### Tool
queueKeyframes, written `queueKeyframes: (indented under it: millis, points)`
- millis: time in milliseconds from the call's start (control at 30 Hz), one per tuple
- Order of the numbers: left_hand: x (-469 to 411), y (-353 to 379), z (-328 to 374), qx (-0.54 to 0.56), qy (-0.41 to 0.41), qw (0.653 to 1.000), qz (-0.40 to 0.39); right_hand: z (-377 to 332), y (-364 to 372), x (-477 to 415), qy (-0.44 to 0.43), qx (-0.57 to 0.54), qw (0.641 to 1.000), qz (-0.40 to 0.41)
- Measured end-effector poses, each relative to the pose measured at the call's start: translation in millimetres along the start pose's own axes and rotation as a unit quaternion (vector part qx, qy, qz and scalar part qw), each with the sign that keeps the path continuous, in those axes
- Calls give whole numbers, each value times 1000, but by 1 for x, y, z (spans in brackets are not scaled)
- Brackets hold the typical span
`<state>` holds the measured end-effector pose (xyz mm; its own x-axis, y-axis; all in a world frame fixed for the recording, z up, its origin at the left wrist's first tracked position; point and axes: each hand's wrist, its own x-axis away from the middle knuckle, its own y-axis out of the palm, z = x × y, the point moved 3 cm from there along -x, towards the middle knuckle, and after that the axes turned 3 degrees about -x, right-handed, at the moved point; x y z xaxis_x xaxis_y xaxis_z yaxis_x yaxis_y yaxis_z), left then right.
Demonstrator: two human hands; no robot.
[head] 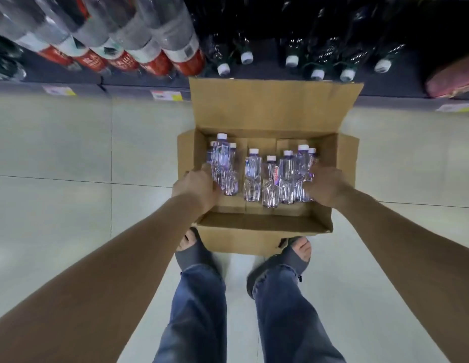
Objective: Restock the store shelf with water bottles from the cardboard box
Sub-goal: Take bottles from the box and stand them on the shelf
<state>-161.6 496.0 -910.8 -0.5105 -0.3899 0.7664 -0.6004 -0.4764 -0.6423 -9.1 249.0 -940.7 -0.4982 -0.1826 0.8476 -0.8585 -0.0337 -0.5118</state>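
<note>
Small water bottles [254,176], white-capped, upright in open cardboard box [264,231] on tiled floor [70,153] before the shelf [123,87], raised far flap [275,106] screening shelf edge; left hand [196,187] and right hand [325,187] each clasping an end cluster.

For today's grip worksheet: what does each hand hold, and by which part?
The left hand grips the left cluster of water bottles by their lower bodies; the right hand grips the right cluster likewise.
</note>
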Motion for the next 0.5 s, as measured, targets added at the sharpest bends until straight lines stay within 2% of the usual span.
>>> queueKeyframes:
  millis: [233,500]
  points:
    - [-78,42,10,67,-31,997,36,20,26,-92,28,-60,992,103]
    - [-133,65,7,93,-56,992,66,22,42,-134,44,-111,981,152]
